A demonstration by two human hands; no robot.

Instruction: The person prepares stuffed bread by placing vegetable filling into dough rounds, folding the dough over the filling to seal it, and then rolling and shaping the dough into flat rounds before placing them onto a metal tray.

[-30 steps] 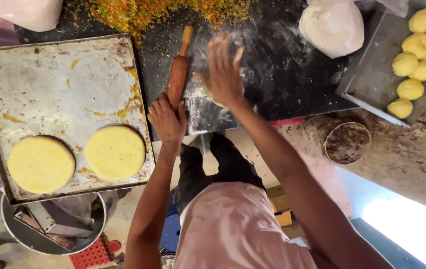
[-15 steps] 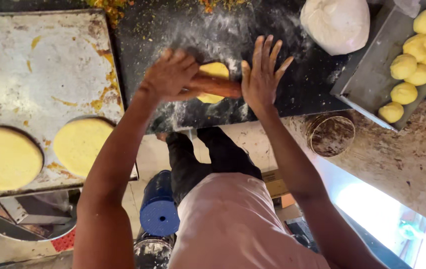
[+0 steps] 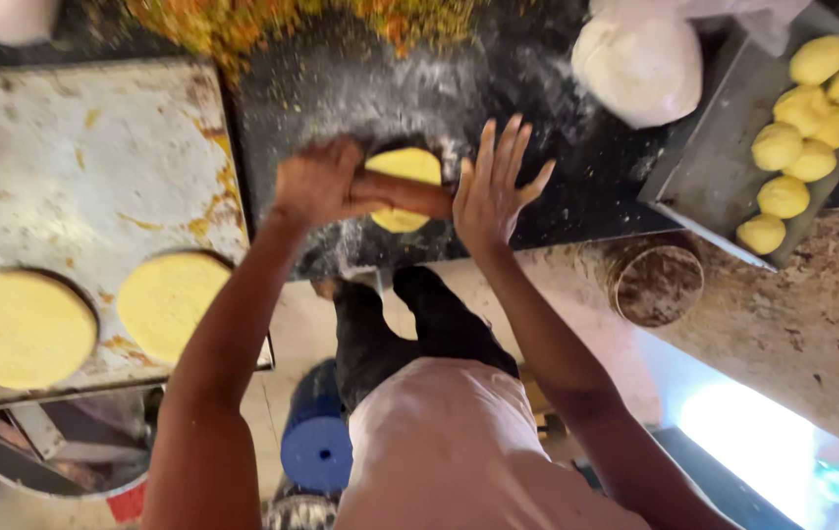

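Head view: a wooden rolling pin point(image 3: 405, 193) is being pressed onto a yellow dough disc point(image 3: 403, 167) on the floured dark counter point(image 3: 557, 211), left hand point(image 3: 316, 184) curled around it, right hand point(image 3: 491, 186) laid flat, fingers spread. Two rolled discs point(image 3: 95, 314) are lying left.

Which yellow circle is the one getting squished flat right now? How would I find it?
Look at the dark floury counter between the big metal griddle and the tray of dough balls. The yellow dough disc lies there under the wooden rolling pin, between both hands. Unlike the two flat rounds on the griddle, it is smaller and half hidden by the pin.
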